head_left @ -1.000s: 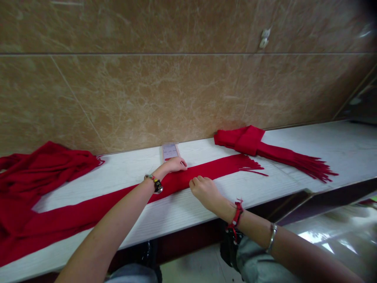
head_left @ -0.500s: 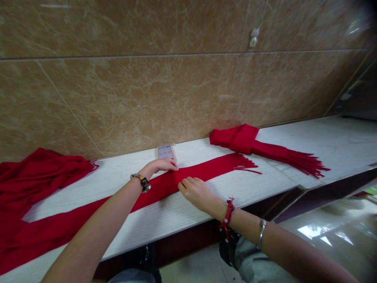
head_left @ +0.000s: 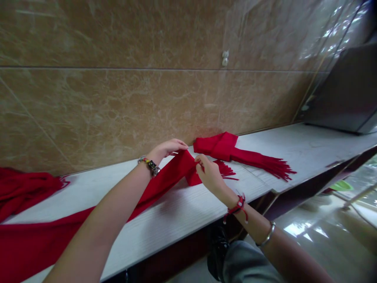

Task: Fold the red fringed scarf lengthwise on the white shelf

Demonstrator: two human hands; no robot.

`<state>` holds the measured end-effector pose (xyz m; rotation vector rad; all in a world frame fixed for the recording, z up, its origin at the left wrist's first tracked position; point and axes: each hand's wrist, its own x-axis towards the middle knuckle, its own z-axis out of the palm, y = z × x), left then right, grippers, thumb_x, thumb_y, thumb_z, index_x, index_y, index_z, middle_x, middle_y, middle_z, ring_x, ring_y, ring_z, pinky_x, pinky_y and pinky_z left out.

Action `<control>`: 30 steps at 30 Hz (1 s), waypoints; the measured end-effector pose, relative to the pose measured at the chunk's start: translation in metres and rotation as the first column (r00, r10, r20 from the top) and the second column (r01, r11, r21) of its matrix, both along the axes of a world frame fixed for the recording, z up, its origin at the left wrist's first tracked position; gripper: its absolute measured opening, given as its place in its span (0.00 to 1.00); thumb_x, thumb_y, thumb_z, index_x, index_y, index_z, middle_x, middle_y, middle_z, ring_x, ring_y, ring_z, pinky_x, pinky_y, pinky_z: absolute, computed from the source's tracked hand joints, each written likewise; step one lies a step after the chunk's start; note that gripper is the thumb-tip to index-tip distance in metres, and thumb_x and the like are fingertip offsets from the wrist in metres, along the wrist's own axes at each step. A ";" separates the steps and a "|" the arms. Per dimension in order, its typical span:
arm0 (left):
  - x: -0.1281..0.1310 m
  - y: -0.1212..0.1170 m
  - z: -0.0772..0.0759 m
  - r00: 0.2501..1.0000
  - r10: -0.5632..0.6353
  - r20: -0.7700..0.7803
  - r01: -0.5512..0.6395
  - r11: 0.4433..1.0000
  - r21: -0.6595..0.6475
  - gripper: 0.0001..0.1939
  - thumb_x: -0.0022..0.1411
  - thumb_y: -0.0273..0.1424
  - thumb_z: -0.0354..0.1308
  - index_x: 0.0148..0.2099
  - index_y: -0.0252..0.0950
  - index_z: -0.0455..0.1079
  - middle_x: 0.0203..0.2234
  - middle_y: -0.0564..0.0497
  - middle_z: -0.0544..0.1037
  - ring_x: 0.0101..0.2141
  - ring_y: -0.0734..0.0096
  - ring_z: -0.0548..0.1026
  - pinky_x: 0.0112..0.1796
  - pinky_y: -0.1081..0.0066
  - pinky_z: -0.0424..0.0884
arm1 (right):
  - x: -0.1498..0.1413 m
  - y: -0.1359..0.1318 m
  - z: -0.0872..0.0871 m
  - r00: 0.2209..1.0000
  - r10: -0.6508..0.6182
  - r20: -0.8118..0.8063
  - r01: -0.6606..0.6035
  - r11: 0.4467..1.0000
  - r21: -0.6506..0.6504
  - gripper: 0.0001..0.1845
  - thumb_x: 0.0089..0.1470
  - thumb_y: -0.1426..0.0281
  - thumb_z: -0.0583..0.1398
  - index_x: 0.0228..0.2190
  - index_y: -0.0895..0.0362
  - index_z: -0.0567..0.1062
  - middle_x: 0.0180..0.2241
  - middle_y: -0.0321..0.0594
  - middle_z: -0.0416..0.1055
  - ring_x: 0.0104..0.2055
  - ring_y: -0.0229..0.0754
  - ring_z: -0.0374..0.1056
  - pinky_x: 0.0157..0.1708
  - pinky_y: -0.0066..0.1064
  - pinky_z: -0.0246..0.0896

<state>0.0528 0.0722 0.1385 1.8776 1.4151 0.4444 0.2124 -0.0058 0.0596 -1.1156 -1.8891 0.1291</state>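
A long red scarf (head_left: 165,182) runs along the white counter (head_left: 176,220), its fringed end lying to the right. Between my hands the cloth is raised off the surface and folds over near that end. My left hand (head_left: 172,146) pinches the scarf's far edge. On the near edge, the fingers of my right hand (head_left: 210,173) are closed around the cloth. Just beyond my right hand lies a second red scarf (head_left: 226,147), knotted or folded over, its fringe spread to the right.
More bunched red cloth (head_left: 26,188) lies at the left end of the counter. A brown tiled wall (head_left: 132,110) rises behind it. A dark grey box-like object (head_left: 341,94) stands at the far right. Below the counter at right is a green basin (head_left: 341,185) on the shiny floor.
Both hands have lifted the scarf from the counter and shifted toward its fringed end, making a fold. The view has turned right; the phone by the wall is now out of sight.
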 end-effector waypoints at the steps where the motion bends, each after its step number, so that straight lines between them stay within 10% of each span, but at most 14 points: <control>1: 0.012 0.005 -0.004 1.000 -0.001 -0.024 0.002 1.000 0.020 0.14 0.53 0.33 0.53 0.42 0.33 0.69 0.36 0.48 0.75 0.35 0.72 0.70 0.34 0.73 0.64 | 0.010 0.006 -0.003 1.000 -0.021 -0.007 0.021 0.999 -0.025 0.11 0.48 0.78 0.47 0.33 0.56 0.65 0.25 0.35 0.68 0.25 0.38 0.64 0.28 0.26 0.56; 13: 0.086 0.038 -0.092 0.935 -0.224 -0.274 0.281 0.941 0.189 0.16 0.50 0.23 0.54 0.43 0.30 0.70 0.39 0.46 0.75 0.37 0.68 0.71 0.39 0.73 0.65 | 0.070 0.024 -0.046 0.756 -0.100 0.647 0.227 0.967 -0.116 0.16 0.54 0.77 0.49 0.44 0.56 0.67 0.33 0.43 0.71 0.34 0.41 0.67 0.28 0.27 0.55; 22: 0.041 -0.017 -0.110 0.860 -0.148 -0.489 0.341 0.878 0.334 0.24 0.63 0.38 0.43 0.60 0.41 0.51 0.61 0.42 0.47 0.59 0.55 0.48 0.54 0.53 0.48 | 0.078 0.034 -0.052 0.717 -0.024 0.696 0.073 0.996 -0.042 0.13 0.55 0.77 0.51 0.38 0.59 0.73 0.37 0.45 0.69 0.40 0.43 0.62 0.39 0.30 0.59; 30: 0.004 -0.054 -0.128 0.812 -0.146 -0.565 0.363 0.885 0.293 0.28 0.65 0.42 0.34 0.64 0.40 0.38 0.63 0.46 0.37 0.61 0.58 0.39 0.56 0.55 0.45 | 0.050 0.033 -0.038 0.764 0.061 0.643 -0.107 0.994 0.032 0.17 0.56 0.78 0.48 0.44 0.65 0.71 0.48 0.50 0.67 0.52 0.45 0.58 0.53 0.37 0.52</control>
